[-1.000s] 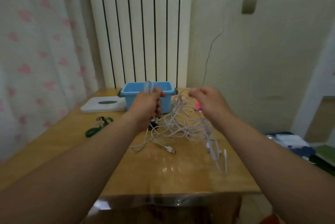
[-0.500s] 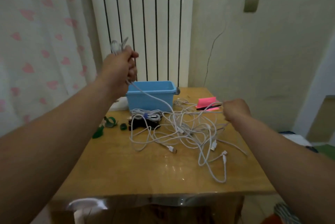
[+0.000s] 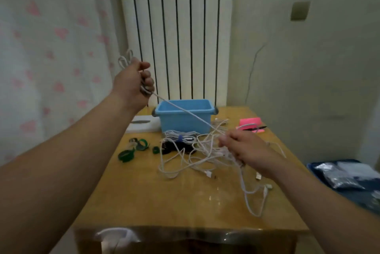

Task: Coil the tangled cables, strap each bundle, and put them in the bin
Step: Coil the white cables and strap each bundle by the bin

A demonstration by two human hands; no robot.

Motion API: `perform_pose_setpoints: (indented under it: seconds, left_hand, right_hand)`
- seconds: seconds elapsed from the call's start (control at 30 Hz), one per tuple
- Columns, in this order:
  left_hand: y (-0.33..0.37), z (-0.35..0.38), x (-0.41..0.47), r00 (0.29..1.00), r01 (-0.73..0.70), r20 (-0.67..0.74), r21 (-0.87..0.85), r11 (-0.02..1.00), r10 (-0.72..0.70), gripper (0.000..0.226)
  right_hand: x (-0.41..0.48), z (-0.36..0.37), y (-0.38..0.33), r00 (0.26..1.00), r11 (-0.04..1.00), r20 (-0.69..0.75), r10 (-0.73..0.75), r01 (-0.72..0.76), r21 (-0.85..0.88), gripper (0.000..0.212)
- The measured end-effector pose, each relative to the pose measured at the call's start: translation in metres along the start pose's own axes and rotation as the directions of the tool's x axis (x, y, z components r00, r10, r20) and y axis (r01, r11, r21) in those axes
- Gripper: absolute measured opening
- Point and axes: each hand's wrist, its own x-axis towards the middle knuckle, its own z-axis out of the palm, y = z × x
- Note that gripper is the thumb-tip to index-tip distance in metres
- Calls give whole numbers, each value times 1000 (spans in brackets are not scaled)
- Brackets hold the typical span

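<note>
Head view: the left hand [image 3: 132, 83], raised at the far left, is clenched around a small coil [image 3: 124, 59] of white cable. One strand [image 3: 185, 113] runs tight from it down to the right hand [image 3: 248, 149], which grasps part of the tangle [image 3: 197, 155] on the table [image 3: 164, 202], just near the blue bin [image 3: 176, 124]. These cables look light, soft, springy and a little slippery, so it is better to hold them near a plug end. The right fingertips are hidden. The bin's inside is perhaps empty, but it is too blurred.

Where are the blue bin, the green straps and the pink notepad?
blue bin [image 3: 174, 123], head view, on its front wall.
green straps [image 3: 124, 156], head view, on the nearest loop.
pink notepad [image 3: 249, 121], head view, on its top face.
</note>
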Motion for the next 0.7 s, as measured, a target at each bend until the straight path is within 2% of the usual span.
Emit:
perform_pose_setpoints:
  seconds: [0.07,0.13,0.23,0.33,0.4,0.43,0.53,0.7]
  left_hand:
    - [-17,-16,-10,1000,7,6,245,969,-9,36]
    - [-44,-14,-30,993,8,100,500,866,-67,41]
    - [-76,5,-57,962,-9,195,721,693,-191,54]
    - [-96,16,-71,921,-17,253,785,619,-296,59]
    - [-106,21,-76,914,-30,265,801,598,-309,59]
    - [-111,22,-77,915,-32,260,810,586,-308,57]
    - [-120,22,-79,899,-62,269,858,509,-344,52]
    - [-130,19,-84,850,-136,360,855,501,-384,47]
  right_hand:
    - [-1,-9,4,1000,1000,0,8,-8,15,29]
    - [-1,-9,-4,999,999,13,-31,32,-28,28]
    - [6,-11,-19,997,995,-24,-72,70,-77,27]
    - [11,-15,-20,994,991,-73,-83,75,-113,23]
    - [12,-16,-12,991,990,-93,-99,88,-111,22]
    - [12,-16,-8,991,995,-99,-90,85,-49,22]
    - [13,-17,4,998,962,-70,4,16,274,24]
    - [14,-10,11,996,824,-31,82,-50,564,24]
